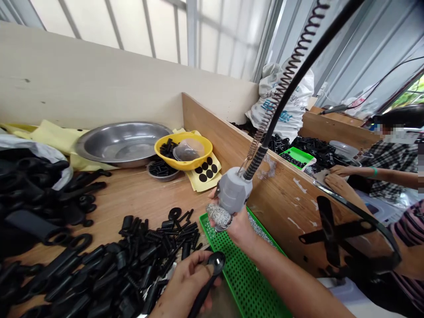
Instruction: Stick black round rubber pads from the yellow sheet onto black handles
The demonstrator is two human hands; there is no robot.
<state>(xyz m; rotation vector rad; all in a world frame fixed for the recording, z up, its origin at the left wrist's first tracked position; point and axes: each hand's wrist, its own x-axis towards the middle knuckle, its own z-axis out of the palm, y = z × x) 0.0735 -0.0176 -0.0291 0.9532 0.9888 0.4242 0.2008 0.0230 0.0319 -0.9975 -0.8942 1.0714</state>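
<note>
My left hand (185, 282) is closed on a black plastic part with a round, hollow end (217, 261), its narrow stem pointing down toward me. My right hand (241, 227) grips a grey power screwdriver (234, 191), which hangs from a coil spring and a thick black cable. A speckled grey wrap covers a digit of that hand. The tool's tip is hidden behind the hand. Beneath my right hand lies a green perforated tray (247, 269) with small silvery screws (258, 227) along its far side. Black tubes and threaded rods (159, 238) lie heaped left of my left hand.
A steel basin (122, 141), a yellow bowl (185, 163) of black parts and a yellow sheet of black discs (207, 170) stand at the back. Larger black parts (36, 203) pile up left. A wooden divider (281, 190) runs right; beyond it are co-workers' hands (341, 174).
</note>
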